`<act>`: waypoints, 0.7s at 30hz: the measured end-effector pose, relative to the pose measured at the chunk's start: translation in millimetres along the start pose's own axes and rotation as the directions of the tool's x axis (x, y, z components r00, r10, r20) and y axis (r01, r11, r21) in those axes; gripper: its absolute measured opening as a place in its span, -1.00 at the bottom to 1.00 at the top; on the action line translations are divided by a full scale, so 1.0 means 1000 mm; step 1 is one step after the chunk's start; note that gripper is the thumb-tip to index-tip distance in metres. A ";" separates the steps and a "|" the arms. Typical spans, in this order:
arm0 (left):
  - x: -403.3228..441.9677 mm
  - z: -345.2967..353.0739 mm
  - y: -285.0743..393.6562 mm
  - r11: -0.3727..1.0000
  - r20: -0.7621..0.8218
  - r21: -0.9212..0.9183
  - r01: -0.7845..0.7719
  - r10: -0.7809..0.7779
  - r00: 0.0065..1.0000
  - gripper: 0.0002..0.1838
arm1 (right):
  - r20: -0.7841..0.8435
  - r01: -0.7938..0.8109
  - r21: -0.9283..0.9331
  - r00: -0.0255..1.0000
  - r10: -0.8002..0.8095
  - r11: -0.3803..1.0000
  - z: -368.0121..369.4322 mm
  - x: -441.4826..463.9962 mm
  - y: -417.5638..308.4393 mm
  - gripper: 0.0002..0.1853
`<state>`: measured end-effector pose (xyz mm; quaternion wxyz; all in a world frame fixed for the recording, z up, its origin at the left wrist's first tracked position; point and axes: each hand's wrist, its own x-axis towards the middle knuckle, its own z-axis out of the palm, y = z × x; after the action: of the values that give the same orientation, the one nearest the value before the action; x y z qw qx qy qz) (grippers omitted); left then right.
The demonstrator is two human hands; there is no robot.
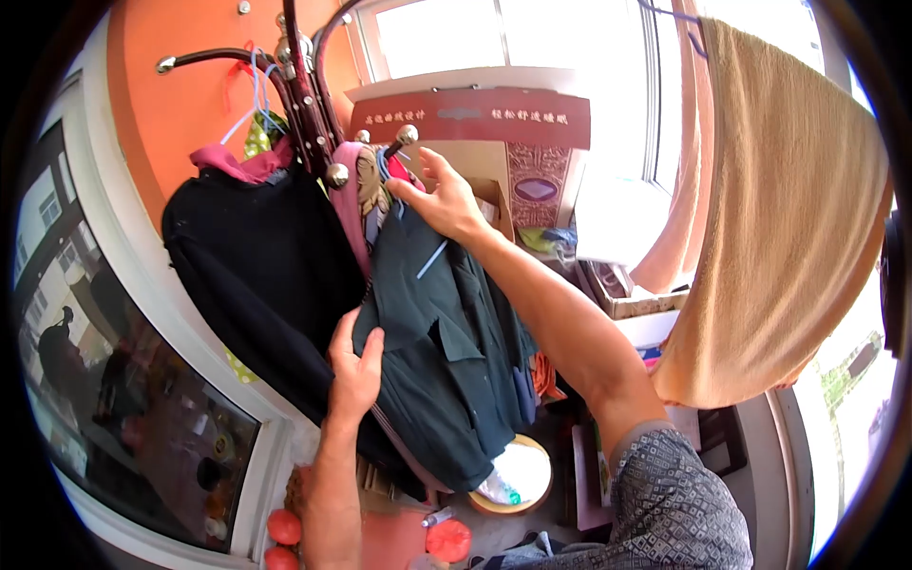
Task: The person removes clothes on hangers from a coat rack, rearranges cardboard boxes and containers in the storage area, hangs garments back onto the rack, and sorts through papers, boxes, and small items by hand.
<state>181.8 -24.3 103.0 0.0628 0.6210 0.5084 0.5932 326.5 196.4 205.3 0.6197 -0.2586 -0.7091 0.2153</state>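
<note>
A dark green shirt [427, 323] hangs from the coat rack [304, 104], a light blue hanger bar [432, 258] showing at its upper part. My left hand [353, 370] has the shirt's left edge between thumb and fingers. Up by the collar, my right hand [446, 199] is open, its fingers apart and its thumb close to the hanger's top. Whether that thumb touches the hanger, I cannot tell. Directly left of the shirt hangs a black sweater [266, 247] with a pink garment [242, 163] at its neck.
Behind the rack stands a large red-and-white cardboard box [551, 119] by the window. A tan towel [788, 218] hangs at the right. Below are a round bin [537, 489] with a white bag and a red round item [448, 540]. Glass [123, 361] borders the left.
</note>
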 end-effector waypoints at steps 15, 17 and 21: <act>0.007 -0.014 -0.001 0.996 0.057 0.083 0.016 -0.021 0.998 -0.67 | 0.091 -0.855 -0.187 0.475 0.875 0.484 -0.081 -0.455 0.149 -0.14; 0.005 -0.011 0.007 0.992 0.057 0.129 0.009 -0.017 0.998 -0.66 | 0.099 -0.817 -0.178 0.540 0.836 0.549 -0.096 -0.431 0.158 -0.07; 0.002 -0.012 0.008 0.992 0.059 0.107 0.064 -0.071 0.996 -0.64 | 0.022 -0.647 -0.088 0.759 0.651 0.758 -0.105 -0.349 0.208 0.01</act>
<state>176.2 -33.0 112.7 0.0660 0.6241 0.5572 0.5437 485.2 135.2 -178.1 0.4782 -0.5055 -0.5989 0.3962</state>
